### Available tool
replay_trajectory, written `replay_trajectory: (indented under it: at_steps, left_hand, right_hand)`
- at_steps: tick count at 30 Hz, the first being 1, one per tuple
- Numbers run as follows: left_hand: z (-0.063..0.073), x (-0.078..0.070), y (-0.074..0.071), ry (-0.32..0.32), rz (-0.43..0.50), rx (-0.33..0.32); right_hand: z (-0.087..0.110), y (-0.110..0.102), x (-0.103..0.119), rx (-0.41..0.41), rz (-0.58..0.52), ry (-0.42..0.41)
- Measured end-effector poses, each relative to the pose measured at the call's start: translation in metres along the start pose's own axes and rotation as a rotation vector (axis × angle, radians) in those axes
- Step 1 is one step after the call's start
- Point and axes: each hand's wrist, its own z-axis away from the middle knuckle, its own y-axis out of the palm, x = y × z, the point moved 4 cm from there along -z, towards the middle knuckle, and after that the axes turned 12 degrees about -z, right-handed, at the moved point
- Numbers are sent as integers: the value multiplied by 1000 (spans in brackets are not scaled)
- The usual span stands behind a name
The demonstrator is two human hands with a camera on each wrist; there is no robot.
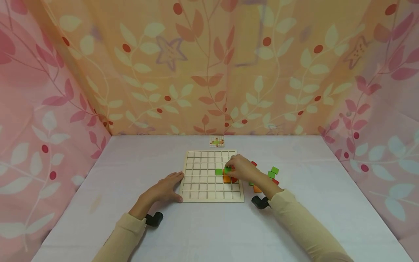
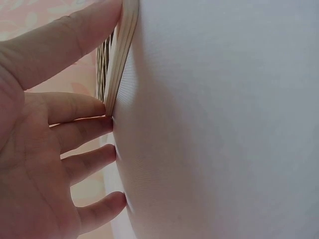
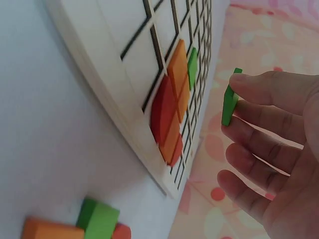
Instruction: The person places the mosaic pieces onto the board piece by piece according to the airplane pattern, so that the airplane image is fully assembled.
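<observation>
A pale wooden grid board (image 1: pixel 199 185) lies flat on the white table. My right hand (image 1: pixel 243 168) pinches a green square tile (image 3: pixel 231 99) between thumb and fingertips, held a little above the board's right half. Seated in the grid are a green tile (image 1: pixel 218 172), orange tiles (image 3: pixel 177 69) and red rounded pieces (image 3: pixel 163 112); the hand partly covers these in the head view. At the board's left edge rests my left hand (image 1: pixel 165 189), its fingers extended and spread. Its thumb and fingertips touch the board's side.
Loose green tiles (image 1: pixel 275 170), an orange tile (image 1: pixel 257 189) and red pieces (image 1: pixel 275 181) lie right of the board, some behind the right forearm. A small pattern card (image 1: pixel 216 141) lies beyond the board's far edge. Patterned curtains (image 1: pixel 209 72) enclose the table.
</observation>
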Motion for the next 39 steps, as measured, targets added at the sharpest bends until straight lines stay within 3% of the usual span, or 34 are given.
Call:
replay_trajectory:
  at_steps: [21, 39]
  left_hand:
    - [-1, 0, -1, -7, 3, -1]
    - [-2, 1, 3, -22, 10, 7]
  right_hand:
    - [-9, 30, 17, 32, 54, -90]
    - [-9, 39, 21, 32, 126, -82]
